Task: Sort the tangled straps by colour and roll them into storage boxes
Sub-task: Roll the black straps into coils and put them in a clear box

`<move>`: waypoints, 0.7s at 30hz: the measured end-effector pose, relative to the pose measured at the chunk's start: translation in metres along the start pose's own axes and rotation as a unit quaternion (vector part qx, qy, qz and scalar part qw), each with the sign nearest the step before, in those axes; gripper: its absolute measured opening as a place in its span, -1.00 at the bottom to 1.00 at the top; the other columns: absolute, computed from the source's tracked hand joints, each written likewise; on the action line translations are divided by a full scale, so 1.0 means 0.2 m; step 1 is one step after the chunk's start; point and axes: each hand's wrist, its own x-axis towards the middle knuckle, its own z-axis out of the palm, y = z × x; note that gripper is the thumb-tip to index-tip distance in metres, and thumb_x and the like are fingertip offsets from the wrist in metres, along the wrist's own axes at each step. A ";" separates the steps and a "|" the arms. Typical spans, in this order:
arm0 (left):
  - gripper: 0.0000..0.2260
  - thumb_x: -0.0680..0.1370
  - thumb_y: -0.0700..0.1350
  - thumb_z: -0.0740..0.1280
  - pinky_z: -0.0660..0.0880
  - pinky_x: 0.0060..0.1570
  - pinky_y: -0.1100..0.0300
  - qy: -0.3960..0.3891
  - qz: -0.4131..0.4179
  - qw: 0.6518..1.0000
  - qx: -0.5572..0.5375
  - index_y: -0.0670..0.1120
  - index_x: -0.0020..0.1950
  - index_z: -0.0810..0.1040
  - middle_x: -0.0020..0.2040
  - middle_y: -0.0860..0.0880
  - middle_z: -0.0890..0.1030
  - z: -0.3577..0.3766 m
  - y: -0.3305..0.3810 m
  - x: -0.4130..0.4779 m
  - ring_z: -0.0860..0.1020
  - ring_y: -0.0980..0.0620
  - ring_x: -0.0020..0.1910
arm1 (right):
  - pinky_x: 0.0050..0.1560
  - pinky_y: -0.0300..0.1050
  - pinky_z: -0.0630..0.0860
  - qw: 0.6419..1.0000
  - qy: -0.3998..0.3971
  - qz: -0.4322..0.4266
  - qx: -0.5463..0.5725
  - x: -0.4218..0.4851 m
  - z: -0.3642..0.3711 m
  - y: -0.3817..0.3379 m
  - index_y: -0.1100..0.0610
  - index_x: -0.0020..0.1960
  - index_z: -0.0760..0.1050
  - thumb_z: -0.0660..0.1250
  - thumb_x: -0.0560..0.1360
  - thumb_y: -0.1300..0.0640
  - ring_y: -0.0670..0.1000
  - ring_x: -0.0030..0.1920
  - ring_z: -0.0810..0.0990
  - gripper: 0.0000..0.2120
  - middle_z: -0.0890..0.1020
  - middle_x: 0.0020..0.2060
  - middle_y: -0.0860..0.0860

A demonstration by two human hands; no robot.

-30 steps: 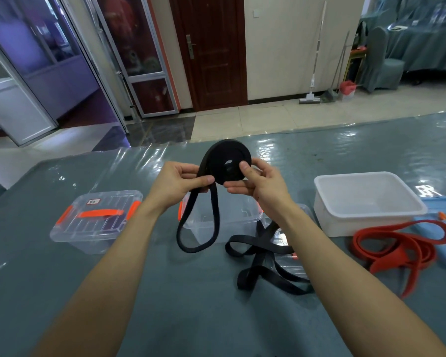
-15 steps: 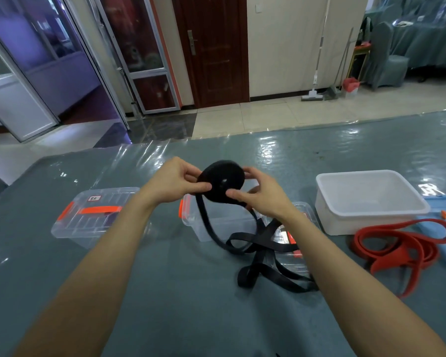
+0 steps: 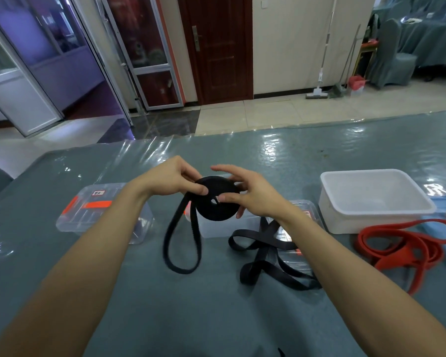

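Both hands working mid-air: left hand [image 3: 169, 180] pinching the flat black coil of woven strap [image 3: 216, 202] at its left rim. The right hand [image 3: 251, 197] is gripping the coil's right side, thumb pressing its face, upper fingers fanning loose. Forearms reaching in from near. Coil hovering over the grey-blue plastic-covered counter [image 3: 165, 318], tail looping down.

Far left: lidded box [image 3: 98, 210] on the table [image 3: 191, 318].
Centre: rolled strap [image 3: 214, 211] held between left hand [image 3: 170, 179] and right hand [image 3: 255, 198], above the middle box [image 3: 222, 228]; its loop hangs in front of that box.
Right of centre: loose strap heap [image 3: 265, 256] lying across a flat lid [image 3: 305, 215].
Right: tub [image 3: 371, 222], with another strap pile [image 3: 397, 251] in front of it.
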 end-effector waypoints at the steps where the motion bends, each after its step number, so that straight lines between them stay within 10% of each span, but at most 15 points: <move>1: -0.72 0.38 0.17 0.62 0.68 0.13 0.04 0.008 0.004 1.000 -0.029 0.07 0.01 0.83 -0.10 -0.07 0.81 0.01 -0.02 0.00 0.78 -0.03 -0.04 | -0.36 0.05 0.70 1.000 0.009 -0.007 -0.003 0.01 0.01 0.00 -0.20 0.44 0.58 0.56 0.56 0.24 0.09 0.04 0.75 -0.45 0.70 0.13 -0.01; 10: -0.79 0.59 -0.10 0.56 0.72 0.02 0.13 0.158 0.034 0.952 -0.261 -0.13 0.19 0.78 0.05 -0.17 0.80 0.20 -0.04 -0.06 0.79 -0.17 0.04 | -0.37 0.00 0.70 0.980 0.166 -0.020 0.104 0.01 -0.02 -0.03 -0.08 0.38 0.65 0.52 0.58 0.31 0.11 0.02 0.77 -0.54 0.67 0.20 0.08; 21: -0.69 0.59 -0.02 0.51 0.70 0.03 0.16 0.154 0.039 0.929 -0.334 -0.15 0.25 0.75 0.10 -0.20 0.79 0.30 -0.02 -0.05 0.79 -0.13 0.05 | -0.36 0.03 0.72 0.967 0.204 -0.050 0.147 0.01 0.01 -0.02 -0.19 0.33 0.65 0.52 0.58 0.29 0.10 0.01 0.79 -0.53 0.68 0.16 0.07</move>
